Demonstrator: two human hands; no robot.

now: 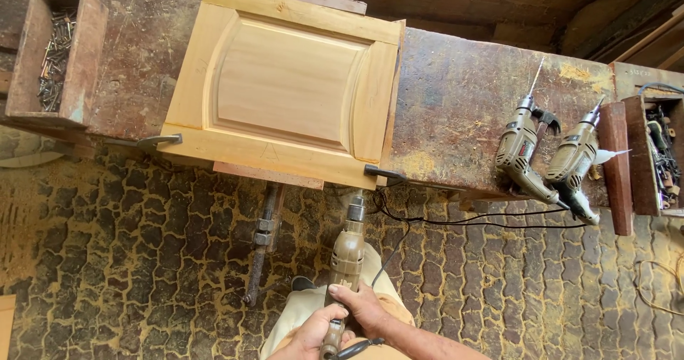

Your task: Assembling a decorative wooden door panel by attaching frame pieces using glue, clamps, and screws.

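A pale raised-panel wooden door [285,82] lies on the dark workbench [463,103], clamped at its near edge. I hold an olive electric drill [347,253] pointing up at the door's near right edge, its bit touching or nearly touching the wood. My right hand [363,306] wraps the drill's body. My left hand [310,335] grips the handle at the rear. The cord [427,221] trails right.
Two more drills [520,150] [573,164] rest on the bench's right side. A wooden box of nails [53,53] sits at far left, a box of small parts [662,153] at far right. A bench vise screw [262,239] hangs below. Cobbled floor [142,260] carries sawdust.
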